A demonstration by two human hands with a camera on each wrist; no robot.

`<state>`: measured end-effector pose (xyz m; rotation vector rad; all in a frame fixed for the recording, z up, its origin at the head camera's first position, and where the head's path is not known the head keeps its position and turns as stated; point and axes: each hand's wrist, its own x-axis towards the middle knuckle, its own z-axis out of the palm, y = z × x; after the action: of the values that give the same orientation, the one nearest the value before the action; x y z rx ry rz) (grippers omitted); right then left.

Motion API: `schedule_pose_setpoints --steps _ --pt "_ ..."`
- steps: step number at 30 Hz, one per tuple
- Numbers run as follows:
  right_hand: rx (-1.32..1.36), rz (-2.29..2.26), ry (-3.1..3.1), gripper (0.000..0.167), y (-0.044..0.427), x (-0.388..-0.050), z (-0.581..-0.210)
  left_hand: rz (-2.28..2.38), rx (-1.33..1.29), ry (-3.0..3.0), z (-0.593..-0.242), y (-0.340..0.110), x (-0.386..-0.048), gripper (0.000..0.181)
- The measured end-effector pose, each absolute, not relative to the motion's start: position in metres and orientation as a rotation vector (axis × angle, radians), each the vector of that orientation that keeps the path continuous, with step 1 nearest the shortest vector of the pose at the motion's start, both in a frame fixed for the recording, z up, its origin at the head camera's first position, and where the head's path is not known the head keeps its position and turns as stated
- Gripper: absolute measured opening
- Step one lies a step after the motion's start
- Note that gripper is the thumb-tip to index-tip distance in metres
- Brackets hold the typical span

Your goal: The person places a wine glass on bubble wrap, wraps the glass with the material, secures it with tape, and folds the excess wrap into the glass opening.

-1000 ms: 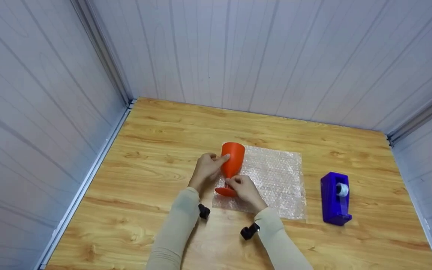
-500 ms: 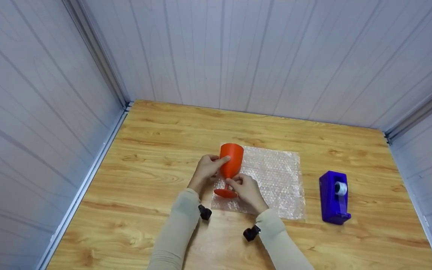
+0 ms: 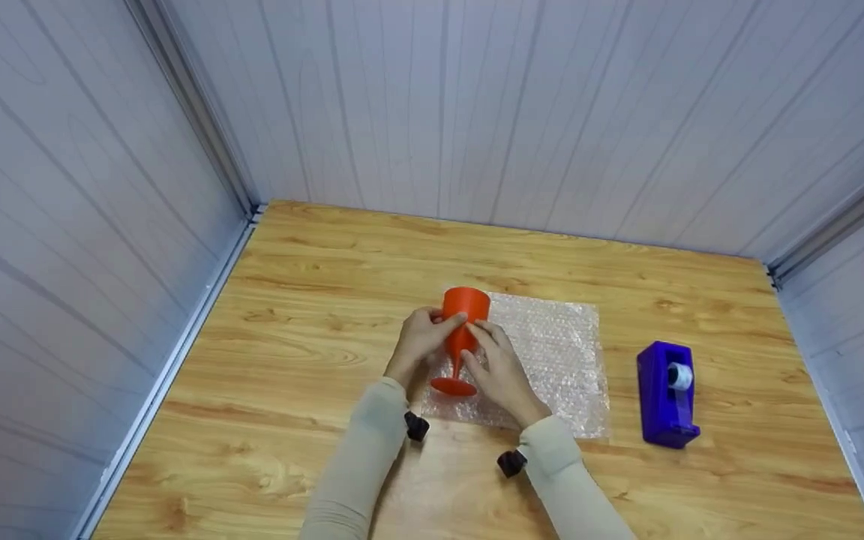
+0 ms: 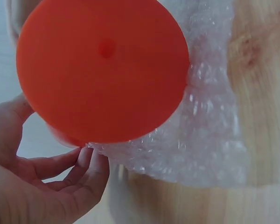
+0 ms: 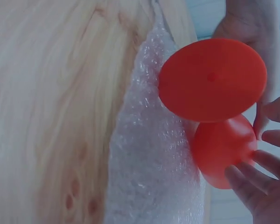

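An orange-red goblet [image 3: 460,346] lies along the left part of a sheet of bubble wrap [image 3: 552,360], its round foot [image 4: 102,74] toward me. My left hand [image 3: 421,337] holds the goblet's bowl from the left, thumb on top. In the left wrist view its other fingers [image 4: 94,175] are curled by the wrap's edge under the goblet; whether they also pinch the wrap I cannot tell. From the right, my right hand [image 3: 503,367] touches the bowl [image 5: 224,149] with extended fingers, its thumb beside the stem.
A blue tape dispenser [image 3: 664,394] with a roll of clear tape stands to the right of the wrap on the wooden table [image 3: 312,330]. Pale panel walls [image 3: 432,112] enclose the table at the back and both sides.
My right hand has let go of the stem and moved up the goblet, fingers now spread against the bowl. My left hand keeps its hold, and the goblet has barely shifted.
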<state>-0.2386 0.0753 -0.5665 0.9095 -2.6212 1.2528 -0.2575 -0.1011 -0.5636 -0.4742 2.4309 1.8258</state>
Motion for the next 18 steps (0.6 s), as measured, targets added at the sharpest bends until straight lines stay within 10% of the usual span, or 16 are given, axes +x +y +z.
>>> schedule_pose_setpoints --steps 18 --pt "0.914 1.205 -2.673 0.043 0.095 -0.246 -0.560 1.628 -0.313 2.731 -0.554 -0.082 -0.259 0.042"
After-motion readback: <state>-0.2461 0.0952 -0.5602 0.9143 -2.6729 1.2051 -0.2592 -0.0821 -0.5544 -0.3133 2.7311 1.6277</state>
